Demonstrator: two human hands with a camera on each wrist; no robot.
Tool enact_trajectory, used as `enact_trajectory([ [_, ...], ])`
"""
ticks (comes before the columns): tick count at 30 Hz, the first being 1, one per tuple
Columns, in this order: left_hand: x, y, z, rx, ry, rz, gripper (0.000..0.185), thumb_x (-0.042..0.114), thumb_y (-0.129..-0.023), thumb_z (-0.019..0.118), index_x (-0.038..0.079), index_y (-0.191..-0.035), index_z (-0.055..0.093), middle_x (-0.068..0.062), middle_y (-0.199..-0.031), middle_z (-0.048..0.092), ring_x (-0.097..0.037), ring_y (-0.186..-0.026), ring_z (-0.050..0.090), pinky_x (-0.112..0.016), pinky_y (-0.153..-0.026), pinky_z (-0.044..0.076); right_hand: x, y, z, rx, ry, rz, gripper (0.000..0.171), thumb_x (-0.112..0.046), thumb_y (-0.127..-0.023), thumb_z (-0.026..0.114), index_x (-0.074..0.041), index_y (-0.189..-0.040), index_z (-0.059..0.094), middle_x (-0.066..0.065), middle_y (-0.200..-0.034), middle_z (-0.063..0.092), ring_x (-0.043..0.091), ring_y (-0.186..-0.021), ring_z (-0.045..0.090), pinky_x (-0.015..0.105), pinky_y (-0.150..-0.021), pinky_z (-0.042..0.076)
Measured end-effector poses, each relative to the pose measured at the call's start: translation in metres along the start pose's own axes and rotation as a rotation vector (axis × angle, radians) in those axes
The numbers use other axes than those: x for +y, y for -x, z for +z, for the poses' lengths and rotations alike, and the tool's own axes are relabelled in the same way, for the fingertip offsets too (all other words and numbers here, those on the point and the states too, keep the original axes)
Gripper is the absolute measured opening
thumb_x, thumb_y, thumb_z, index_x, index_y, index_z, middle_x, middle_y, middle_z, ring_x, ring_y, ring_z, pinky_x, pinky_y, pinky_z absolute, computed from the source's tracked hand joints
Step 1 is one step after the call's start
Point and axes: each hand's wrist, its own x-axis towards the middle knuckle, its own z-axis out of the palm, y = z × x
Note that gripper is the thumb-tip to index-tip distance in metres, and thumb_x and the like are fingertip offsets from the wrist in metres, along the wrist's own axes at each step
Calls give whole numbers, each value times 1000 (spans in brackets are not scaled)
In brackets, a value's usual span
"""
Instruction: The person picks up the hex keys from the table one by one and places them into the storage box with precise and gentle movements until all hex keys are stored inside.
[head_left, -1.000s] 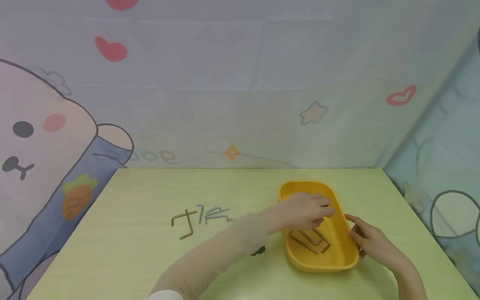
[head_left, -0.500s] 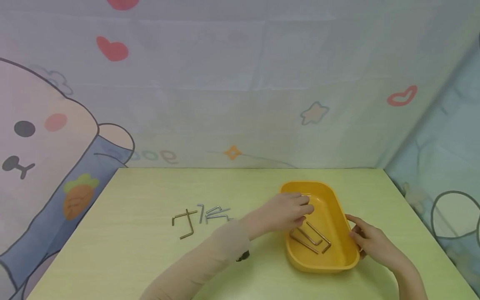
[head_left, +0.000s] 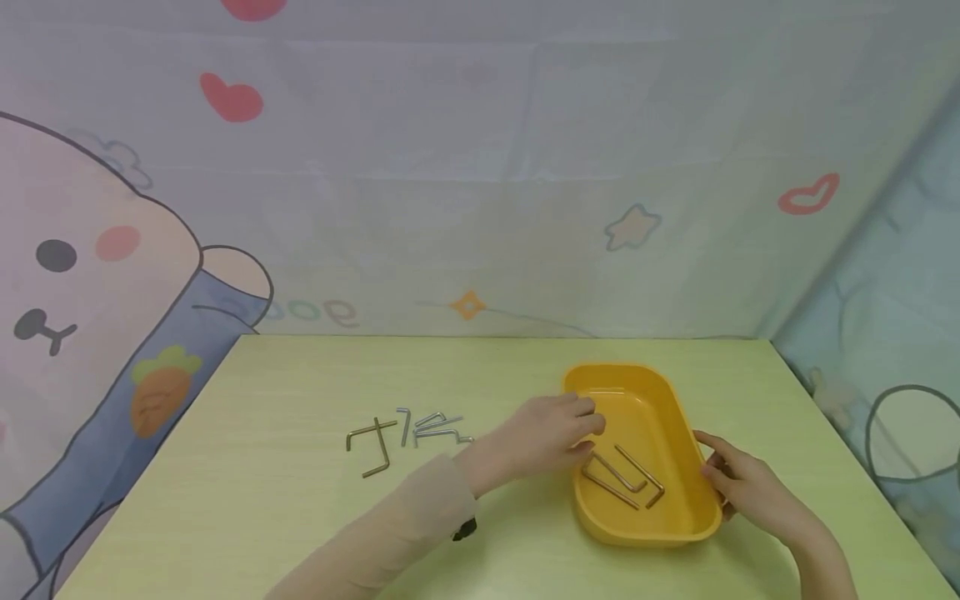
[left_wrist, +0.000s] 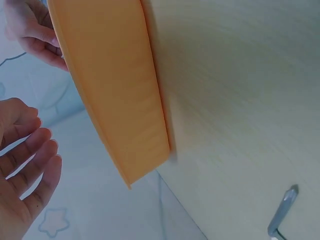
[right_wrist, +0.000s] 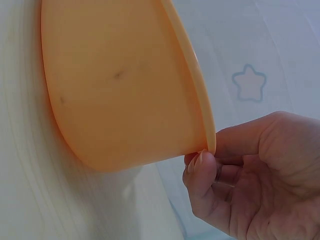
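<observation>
1. The yellow tray (head_left: 678, 467) stands on the right part of the light green table (head_left: 262, 500), with its long side going away from the person.
2. The right hand (head_left: 738, 483) holds the tray at its right rim. In the right wrist view the thumb (right_wrist: 200, 175) presses against the rim from outside, and the other fingers are curled behind it, so the hand pinches the edge.
3. The left hand (head_left: 543, 433) is at the left rim of the tray, with its fingertips over the edge. It holds nothing. In the left wrist view the fingers (left_wrist: 35, 160) are straight, relaxed and a little apart, near the tray wall but not touching it.
4. Inside the tray lie bronze hex keys (head_left: 622, 477), close together on the bottom, in the near half.
5. On the table, well apart to the left of the tray, lies one more bronze hex key (head_left: 371, 446). Just beside it to the right is a small group of silver hex keys (head_left: 433, 427).
6. Behind the table hangs a cloth backdrop (head_left: 480, 167) with cartoon pictures, hearts and stars.
</observation>
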Motion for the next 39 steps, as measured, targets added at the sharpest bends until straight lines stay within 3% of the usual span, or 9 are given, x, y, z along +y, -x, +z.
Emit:
enact_trajectory([
  [9, 2, 16, -7, -7, 118, -120, 16, 25, -91, 61, 19, -106, 65, 8, -97, 62, -6, -81, 52, -13, -63, 39, 1, 0, 0, 4, -2, -11, 52, -11, -101, 44, 6, -146, 26, 13, -93, 54, 11, -62, 54, 28, -54, 52],
  [19, -7, 36, -6, 24, 122, -187, 15, 22, -89, 62, 19, -104, 65, 8, -98, 63, -7, -86, 58, -18, -69, 49, 0, 0, 0, 4, -3, -25, 52, -10, -101, 44, 7, -146, 26, 13, -92, 54, 10, -62, 54, 29, -54, 52],
  [39, -26, 65, 10, -13, 122, -216, 12, 18, -87, 65, 16, -99, 65, 7, -90, 61, -9, -78, 55, -19, -62, 45, 1, 0, -1, 1, -19, -13, 52, -11, -101, 43, 6, -147, 25, 13, -93, 54, 11, -63, 54, 29, -55, 52],
])
